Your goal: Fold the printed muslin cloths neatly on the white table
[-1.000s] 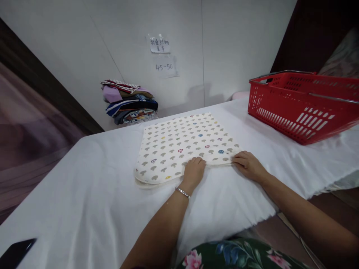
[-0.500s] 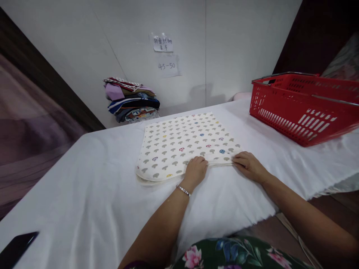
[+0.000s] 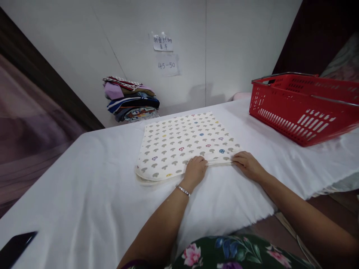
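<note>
A folded cream cloth [image 3: 185, 142] printed with grey and a few coloured mushrooms lies flat in layers on the white-covered table [image 3: 106, 194]. My left hand [image 3: 196, 170], with a silver bracelet at the wrist, grips the cloth's near edge around its middle, fingers curled over it. At the near right corner, my right hand [image 3: 248, 164] pinches the same edge between thumb and fingers. The fingertips of both hands are partly hidden by the hands and the cloth.
A red plastic basket [image 3: 291, 112] with metal handles stands at the right. Folded fabrics [image 3: 131, 101] are stacked by the wall at the back left. A dark phone-like object [image 3: 17, 248] lies at the near left corner. Two paper notes [image 3: 166, 65] hang on the wall.
</note>
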`<action>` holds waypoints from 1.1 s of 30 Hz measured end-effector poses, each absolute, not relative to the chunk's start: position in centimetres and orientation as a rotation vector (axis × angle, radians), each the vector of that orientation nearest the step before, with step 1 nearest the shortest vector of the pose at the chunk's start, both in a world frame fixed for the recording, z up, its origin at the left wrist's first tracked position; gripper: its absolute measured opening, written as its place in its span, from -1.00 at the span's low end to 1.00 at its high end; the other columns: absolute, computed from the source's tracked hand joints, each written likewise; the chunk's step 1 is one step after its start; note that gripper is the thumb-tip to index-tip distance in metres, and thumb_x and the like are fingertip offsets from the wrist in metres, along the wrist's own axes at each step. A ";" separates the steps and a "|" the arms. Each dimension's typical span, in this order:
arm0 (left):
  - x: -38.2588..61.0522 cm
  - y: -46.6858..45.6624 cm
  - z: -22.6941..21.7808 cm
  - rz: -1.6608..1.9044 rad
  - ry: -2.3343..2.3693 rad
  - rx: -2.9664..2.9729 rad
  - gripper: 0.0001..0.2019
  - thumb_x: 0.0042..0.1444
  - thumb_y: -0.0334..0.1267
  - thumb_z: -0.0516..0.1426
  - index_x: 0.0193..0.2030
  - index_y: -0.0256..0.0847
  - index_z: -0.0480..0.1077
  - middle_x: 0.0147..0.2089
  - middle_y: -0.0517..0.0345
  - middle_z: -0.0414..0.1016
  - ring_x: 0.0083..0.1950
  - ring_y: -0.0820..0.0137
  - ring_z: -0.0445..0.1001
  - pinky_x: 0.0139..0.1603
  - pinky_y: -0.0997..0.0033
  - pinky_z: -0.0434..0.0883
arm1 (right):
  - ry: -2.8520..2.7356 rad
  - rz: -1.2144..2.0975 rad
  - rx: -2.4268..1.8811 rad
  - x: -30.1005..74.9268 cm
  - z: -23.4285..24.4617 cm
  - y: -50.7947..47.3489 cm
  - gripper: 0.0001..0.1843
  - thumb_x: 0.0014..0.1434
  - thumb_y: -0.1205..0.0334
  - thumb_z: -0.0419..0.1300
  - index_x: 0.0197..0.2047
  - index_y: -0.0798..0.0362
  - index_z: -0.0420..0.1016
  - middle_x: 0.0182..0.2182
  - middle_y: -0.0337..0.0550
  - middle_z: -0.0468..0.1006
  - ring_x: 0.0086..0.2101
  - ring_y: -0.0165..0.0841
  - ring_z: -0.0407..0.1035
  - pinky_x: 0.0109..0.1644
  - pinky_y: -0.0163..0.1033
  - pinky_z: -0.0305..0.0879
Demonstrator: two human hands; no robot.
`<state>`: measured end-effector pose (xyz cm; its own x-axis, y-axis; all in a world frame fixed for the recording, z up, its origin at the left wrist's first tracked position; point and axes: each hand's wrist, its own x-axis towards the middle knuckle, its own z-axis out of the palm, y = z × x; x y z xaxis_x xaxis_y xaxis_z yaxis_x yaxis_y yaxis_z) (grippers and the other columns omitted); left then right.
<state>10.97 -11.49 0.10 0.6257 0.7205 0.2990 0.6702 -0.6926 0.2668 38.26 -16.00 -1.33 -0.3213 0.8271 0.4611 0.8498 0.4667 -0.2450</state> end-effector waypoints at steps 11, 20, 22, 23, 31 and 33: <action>10.9 -11.2 -0.2 0.676 1.167 2.613 -0.80 0.23 -0.28 -0.01 -0.25 -0.16 0.44 -0.19 0.12 0.39 -0.15 0.36 0.31 -0.13 0.30 0.25 | -2.181 -0.125 -1.331 38.2 -1.7 -15.8 -0.75 0.24 0.21 0.00 -0.20 0.01 0.51 -0.23 -0.03 0.52 -0.20 -0.22 0.36 -0.15 -0.06 0.27; 11.2 -11.4 0.1 0.609 1.211 2.734 -0.83 0.21 -0.29 0.02 -0.31 -0.18 0.42 -0.20 0.14 0.40 -0.14 0.36 0.29 -0.15 0.32 0.23 | -2.225 -0.121 -1.292 38.3 -1.4 -16.0 -0.79 0.20 0.22 0.07 -0.17 0.02 0.49 -0.22 -0.04 0.51 -0.19 -0.22 0.35 -0.14 -0.07 0.26; 11.3 -11.5 0.3 0.586 1.219 2.771 -0.88 0.19 -0.30 0.06 -0.30 -0.19 0.42 -0.19 0.14 0.40 -0.11 0.35 0.28 -0.13 0.31 0.23 | -2.226 -0.116 -1.297 38.3 -1.4 -16.0 -0.79 0.21 0.22 0.06 -0.16 0.01 0.49 -0.21 -0.04 0.50 -0.19 -0.22 0.35 -0.13 -0.07 0.26; 11.3 -11.6 0.4 0.577 1.218 2.790 -0.89 0.18 -0.30 0.06 -0.30 -0.19 0.41 -0.18 0.13 0.39 -0.11 0.35 0.28 -0.12 0.31 0.23 | -2.224 -0.118 -1.305 38.2 -1.4 -16.0 -0.79 0.21 0.22 0.06 -0.16 0.02 0.49 -0.21 -0.04 0.51 -0.18 -0.22 0.35 -0.13 -0.07 0.26; 11.9 -11.5 -0.3 0.590 1.234 2.941 -0.86 0.20 -0.40 -0.01 -0.31 -0.22 0.35 -0.22 0.10 0.37 -0.11 0.33 0.29 -0.10 0.28 0.23 | -2.203 -0.169 -1.428 37.5 -1.4 -15.9 -0.77 0.26 0.25 -0.01 -0.23 0.05 0.48 -0.24 -0.05 0.51 -0.19 -0.22 0.34 -0.12 -0.08 0.24; 12.1 -11.4 -0.7 0.591 1.238 2.977 -0.86 0.20 -0.41 -0.02 -0.31 -0.22 0.34 -0.23 0.09 0.36 -0.12 0.31 0.28 -0.11 0.28 0.23 | -2.203 -0.186 -1.447 37.4 -1.5 -15.8 -0.77 0.26 0.26 -0.01 -0.24 0.07 0.47 -0.26 -0.04 0.51 -0.20 -0.22 0.33 -0.12 -0.08 0.23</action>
<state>12.05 -11.38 -0.70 0.6512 0.6586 0.3771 0.7075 -0.7066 0.0123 37.35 -15.80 -1.46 -0.3146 0.8238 0.4716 0.8912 0.4274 -0.1519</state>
